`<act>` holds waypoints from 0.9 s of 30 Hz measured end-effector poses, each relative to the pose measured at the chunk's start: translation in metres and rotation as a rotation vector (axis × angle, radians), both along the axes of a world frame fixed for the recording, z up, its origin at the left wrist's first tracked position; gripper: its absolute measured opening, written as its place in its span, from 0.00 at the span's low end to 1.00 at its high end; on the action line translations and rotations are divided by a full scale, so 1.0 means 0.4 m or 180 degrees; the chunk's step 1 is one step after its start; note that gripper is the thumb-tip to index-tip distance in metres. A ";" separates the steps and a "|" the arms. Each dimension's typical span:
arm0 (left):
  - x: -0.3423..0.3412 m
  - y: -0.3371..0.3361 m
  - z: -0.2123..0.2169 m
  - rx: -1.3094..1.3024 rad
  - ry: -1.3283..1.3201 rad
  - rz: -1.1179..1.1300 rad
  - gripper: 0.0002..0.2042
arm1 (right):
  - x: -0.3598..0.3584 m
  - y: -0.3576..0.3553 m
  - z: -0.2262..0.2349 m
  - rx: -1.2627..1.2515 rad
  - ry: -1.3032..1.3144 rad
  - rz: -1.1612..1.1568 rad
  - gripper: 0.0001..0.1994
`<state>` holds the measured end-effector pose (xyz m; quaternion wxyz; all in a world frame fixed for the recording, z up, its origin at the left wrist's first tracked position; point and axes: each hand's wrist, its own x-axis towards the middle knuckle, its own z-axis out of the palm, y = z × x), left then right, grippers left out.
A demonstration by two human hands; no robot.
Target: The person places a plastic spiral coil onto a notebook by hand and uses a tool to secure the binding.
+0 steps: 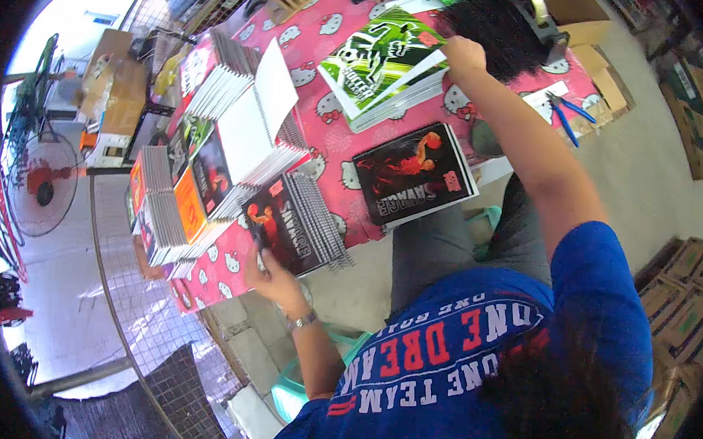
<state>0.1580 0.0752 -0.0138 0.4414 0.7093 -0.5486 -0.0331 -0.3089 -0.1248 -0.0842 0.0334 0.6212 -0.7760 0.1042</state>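
Beside a stack of black spiral notebooks (290, 227) with a red basketball figure, my left hand (275, 283) has its fingers apart at the stack's near left corner. My right hand (465, 58) is closed at the far right corner of a pile of green soccer covers (387, 59). The uppermost green cover lies askew over white sheets, its corner at my fingers. Between my arms, at the table's near edge, lies another black basketball cover pile (414, 173) with white sheets under it.
A pink patterned cloth (327, 108) covers the table. Stacked spiral notebooks (157, 198) and a white-paged open notebook (252, 131) stand left. At the far right are a black bristly bundle (495, 30) and blue-handled pliers (569, 119). Cardboard boxes (688, 300) line the right side.
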 end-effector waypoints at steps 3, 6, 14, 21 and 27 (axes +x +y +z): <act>-0.271 -0.076 0.009 -0.0199 -0.0308 -0.1516 0.09 | -0.001 -0.004 0.028 0.0224 -0.0050 0.0015 0.06; -0.488 -0.189 -0.074 0.0412 -0.0275 -0.2821 0.11 | 0.038 0.009 0.013 0.0060 0.0479 0.0374 0.08; -0.585 -0.306 -0.233 0.1110 -0.1007 -0.2914 0.16 | -0.110 -0.026 0.050 -0.0571 -0.1578 -0.0730 0.12; -0.519 -0.253 -0.116 0.0813 -0.0465 -0.2888 0.11 | -0.086 0.194 0.272 -0.0273 -0.4822 -0.0019 0.21; -0.462 -0.104 0.053 0.0142 -0.1209 -0.3463 0.14 | 0.037 0.500 0.186 -0.0717 -0.3285 0.1860 0.12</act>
